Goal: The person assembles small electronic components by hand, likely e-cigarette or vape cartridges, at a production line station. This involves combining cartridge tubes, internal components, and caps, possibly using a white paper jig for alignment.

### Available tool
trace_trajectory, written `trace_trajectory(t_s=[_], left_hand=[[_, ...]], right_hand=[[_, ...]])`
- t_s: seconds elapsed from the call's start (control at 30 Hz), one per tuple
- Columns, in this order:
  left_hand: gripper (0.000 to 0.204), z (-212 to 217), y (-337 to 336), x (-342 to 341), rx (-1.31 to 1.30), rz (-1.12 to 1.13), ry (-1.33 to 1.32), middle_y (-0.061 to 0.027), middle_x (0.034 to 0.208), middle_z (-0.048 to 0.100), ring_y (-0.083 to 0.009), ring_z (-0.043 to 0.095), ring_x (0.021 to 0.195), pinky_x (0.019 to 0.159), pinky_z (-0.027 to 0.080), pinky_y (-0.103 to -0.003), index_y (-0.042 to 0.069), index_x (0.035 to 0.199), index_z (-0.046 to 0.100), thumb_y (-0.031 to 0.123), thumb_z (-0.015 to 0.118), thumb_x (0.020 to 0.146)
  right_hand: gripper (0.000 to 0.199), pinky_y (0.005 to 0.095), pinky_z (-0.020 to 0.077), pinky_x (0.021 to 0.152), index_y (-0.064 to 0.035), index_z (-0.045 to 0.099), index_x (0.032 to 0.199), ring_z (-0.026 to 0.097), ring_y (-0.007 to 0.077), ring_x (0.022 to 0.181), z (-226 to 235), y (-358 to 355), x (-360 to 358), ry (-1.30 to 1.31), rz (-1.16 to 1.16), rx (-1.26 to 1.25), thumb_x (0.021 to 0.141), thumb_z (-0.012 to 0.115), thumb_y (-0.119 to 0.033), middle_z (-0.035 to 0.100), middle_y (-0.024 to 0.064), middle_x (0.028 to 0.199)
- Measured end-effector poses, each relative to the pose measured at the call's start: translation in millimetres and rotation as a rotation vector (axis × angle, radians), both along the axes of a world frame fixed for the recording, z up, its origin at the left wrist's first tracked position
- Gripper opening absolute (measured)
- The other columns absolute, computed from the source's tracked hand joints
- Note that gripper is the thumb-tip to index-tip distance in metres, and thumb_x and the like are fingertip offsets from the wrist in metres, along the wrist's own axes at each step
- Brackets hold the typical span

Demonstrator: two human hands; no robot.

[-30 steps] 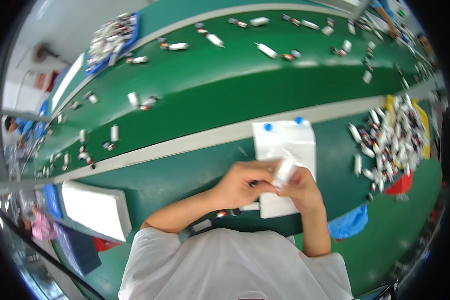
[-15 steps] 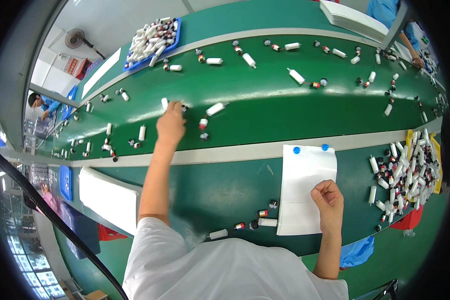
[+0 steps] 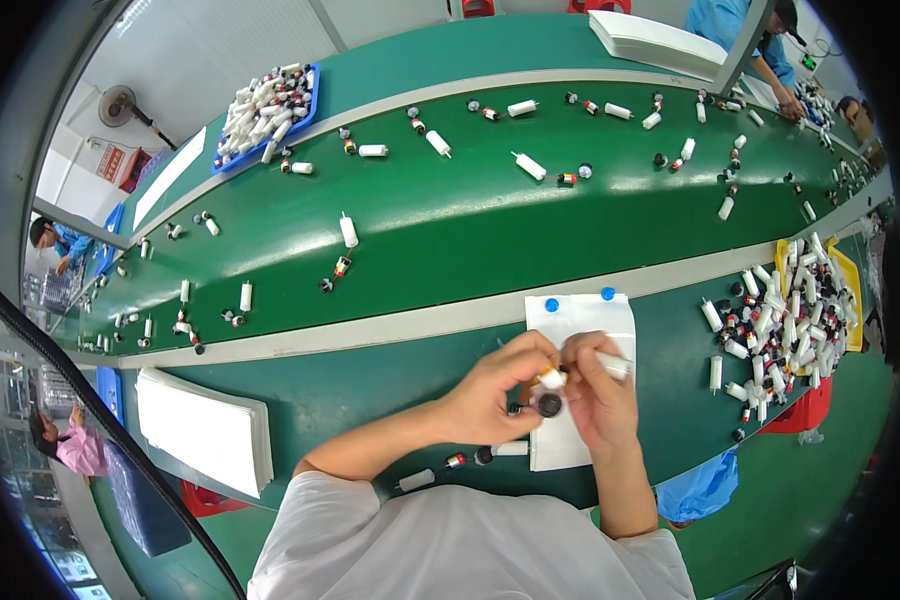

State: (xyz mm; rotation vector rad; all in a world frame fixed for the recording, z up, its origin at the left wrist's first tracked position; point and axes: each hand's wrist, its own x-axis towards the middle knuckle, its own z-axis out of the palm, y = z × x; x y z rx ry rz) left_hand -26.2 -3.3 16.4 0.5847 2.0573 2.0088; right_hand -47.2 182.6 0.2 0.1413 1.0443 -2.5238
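The left hand (image 3: 482, 400) holds a small black-capped part (image 3: 548, 404); the right hand (image 3: 604, 408) pinches a white cylinder (image 3: 615, 366). Beneath both hands' fingers is white paper (image 3: 590, 316).

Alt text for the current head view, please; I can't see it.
The left hand holds small parts and the right hand a white cylinder, close together over a white sheet. At right, a heap of similar parts lies in and around a yellow tray; beyond, more dot a green surface.
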Motion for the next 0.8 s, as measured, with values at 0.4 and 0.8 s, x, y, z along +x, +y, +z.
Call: trace_trajectory(t_s=[0.4, 0.8], left_hand=[[0.037, -15, 17, -22, -0.628, 0.332, 0.467, -0.0081, 0.089, 0.068, -0.0245, 0.067, 0.076, 0.072, 0.049, -0.031, 0.004, 0.104, 0.06, -0.002, 0.079, 0.073], [0.033, -21, 22, -22, 0.246, 0.073, -0.544, -0.0116, 0.098, 0.07, -0.0158, 0.067, 0.08, 0.076, 0.053, -0.03, -0.004, 0.124, 0.06, 0.003, 0.067, 0.092]], right_hand=[[0.024, 0.0307, 0.0532, 0.09, 0.0015, 0.057, 0.11, 0.064, 0.019, 0.105, 7, 27, 0, 0.665, -0.006, 0.592, 0.088, 0.061, 0.011, 0.06, 0.0154, 0.117], [0.033, 0.0351, 0.0547, 0.088, -0.0021, 0.054, 0.111, 0.064, 0.0259, 0.102, -6, 49, -4, 0.788, 0.112, 0.737, 0.084, 0.054, 0.017, 0.064, 0.0142, 0.109]])
